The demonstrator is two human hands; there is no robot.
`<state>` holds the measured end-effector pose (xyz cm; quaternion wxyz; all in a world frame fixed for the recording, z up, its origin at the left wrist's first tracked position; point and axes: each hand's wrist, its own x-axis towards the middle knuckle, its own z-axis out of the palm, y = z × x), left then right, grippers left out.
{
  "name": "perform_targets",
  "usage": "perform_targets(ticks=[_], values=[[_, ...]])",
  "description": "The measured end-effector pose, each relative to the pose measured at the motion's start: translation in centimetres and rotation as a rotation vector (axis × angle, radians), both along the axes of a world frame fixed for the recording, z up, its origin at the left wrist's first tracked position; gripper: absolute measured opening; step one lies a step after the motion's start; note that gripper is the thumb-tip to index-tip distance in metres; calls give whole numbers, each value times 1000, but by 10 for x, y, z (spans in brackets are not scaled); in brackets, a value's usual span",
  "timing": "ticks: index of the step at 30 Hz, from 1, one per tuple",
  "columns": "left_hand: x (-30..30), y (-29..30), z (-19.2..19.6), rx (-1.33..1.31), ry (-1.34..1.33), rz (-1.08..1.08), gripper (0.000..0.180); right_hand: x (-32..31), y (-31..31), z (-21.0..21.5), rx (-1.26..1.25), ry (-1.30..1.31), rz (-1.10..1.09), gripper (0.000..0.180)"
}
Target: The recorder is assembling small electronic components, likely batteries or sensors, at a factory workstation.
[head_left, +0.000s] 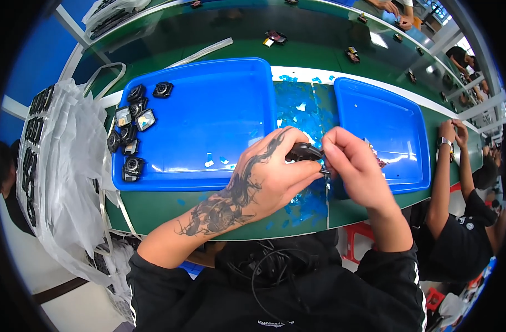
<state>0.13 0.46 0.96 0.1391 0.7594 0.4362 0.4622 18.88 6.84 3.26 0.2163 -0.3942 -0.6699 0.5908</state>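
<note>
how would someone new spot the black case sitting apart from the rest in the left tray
Find the larger blue tray, the left one of the two. Black cases cluster along its left side. The case you want lies just right of the cluster's top end, farthest right of them all and touching no other.

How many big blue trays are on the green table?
2: a wide blue tray on the left and a smaller blue tray on the right. No others show there.
</note>
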Motion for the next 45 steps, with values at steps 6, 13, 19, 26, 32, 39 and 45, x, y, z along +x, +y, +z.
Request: perform_targets(ticks=[6, 13, 19, 26, 32, 39, 45], values=[[3, -2, -6, -406, -409, 43, 12, -4, -6, -8, 661, -108, -112, 19], [7, -3, -2, -595, -522, -7, 17, -10, -15, -16, 415, 263, -143, 15], [8, 0, -3, -616, -993, -180, 48, -10, -21, -2, 489, 98, -175, 19], [11, -1, -10, -649, -989, -237, 46, -21, -21, 5, 651, -64, -180, 20], [13, -3, -9, -656, -970, -239, 46, -23, -22, -8, 629, -15, -261, 14], [13, -5, -11, -656, -907, -241, 46, -23, -25, -7, 582, 42, -299, 9], [11, -6, -10, -643, -818, -233, 47, -19, -21, -6, 567, 0, -264, 9]])
